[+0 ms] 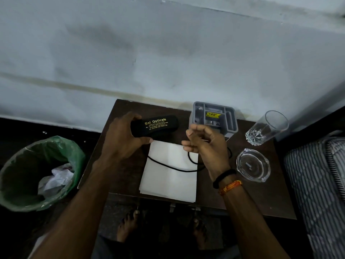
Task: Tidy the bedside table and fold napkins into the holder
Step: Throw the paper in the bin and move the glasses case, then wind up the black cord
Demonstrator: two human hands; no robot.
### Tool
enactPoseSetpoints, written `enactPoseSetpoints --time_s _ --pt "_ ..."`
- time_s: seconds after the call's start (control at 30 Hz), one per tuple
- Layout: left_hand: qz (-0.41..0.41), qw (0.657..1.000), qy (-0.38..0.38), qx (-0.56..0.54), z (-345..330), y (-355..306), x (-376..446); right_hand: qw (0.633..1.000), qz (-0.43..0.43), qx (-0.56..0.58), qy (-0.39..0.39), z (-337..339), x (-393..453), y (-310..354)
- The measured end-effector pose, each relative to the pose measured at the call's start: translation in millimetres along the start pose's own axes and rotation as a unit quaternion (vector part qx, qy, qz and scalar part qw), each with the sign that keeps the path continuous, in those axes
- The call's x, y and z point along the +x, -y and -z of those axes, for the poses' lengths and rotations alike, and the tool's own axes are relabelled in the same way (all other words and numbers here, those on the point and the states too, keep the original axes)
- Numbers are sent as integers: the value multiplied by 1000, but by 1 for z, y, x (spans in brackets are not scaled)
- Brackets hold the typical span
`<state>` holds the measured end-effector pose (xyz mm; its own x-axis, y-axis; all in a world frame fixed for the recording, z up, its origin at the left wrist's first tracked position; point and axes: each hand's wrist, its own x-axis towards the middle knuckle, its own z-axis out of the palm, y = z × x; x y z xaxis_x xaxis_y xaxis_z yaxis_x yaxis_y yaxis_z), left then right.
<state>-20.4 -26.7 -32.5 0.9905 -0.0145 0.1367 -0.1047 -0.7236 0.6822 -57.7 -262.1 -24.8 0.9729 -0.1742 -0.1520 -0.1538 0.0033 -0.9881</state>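
Observation:
On the dark bedside table (257, 200) lies a stack of white napkins (171, 176), flat and unfolded. A thin black cord (168, 166) runs across them. My left hand (119, 139) grips a black spectacle case (158, 126) with gold lettering, just above the napkins' far edge. My right hand (203, 144) hovers over the napkins' far right corner with loosely curled fingers, and nothing shows plainly between them. The cord passes beneath it. A grey napkin holder (231, 120) with compartments and a yellow sticker stands at the back of the table.
A clear drinking glass (265, 128) stands at the table's right rear, and a glass ashtray (253, 165) sits in front of it. A green-lined bin (74, 152) holding crumpled paper stands on the floor to the left. Striped bedding (317, 184) borders the right side. The wall lies directly behind.

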Motion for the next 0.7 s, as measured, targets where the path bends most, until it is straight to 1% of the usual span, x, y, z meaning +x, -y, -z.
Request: enactPoseSetpoints --time_s 0.07,0.17,0.37,0.57,0.7 --pt "13 999 -30 11 -5 1 1 1000 7 -26 -5 1 0 -2" --pt "33 999 -42 5 -15 2 2 999 16 -49 -14 3 -1 -2" --pt "37 999 -20 14 -30 13 13 997 25 -78 -12 7 -3 -1" --pt "43 999 -18 20 -41 16 21 994 27 -108 -12 13 0 -5" --pt "66 997 1 32 -41 12 22 988 39 -148 -5 12 -1 -5"
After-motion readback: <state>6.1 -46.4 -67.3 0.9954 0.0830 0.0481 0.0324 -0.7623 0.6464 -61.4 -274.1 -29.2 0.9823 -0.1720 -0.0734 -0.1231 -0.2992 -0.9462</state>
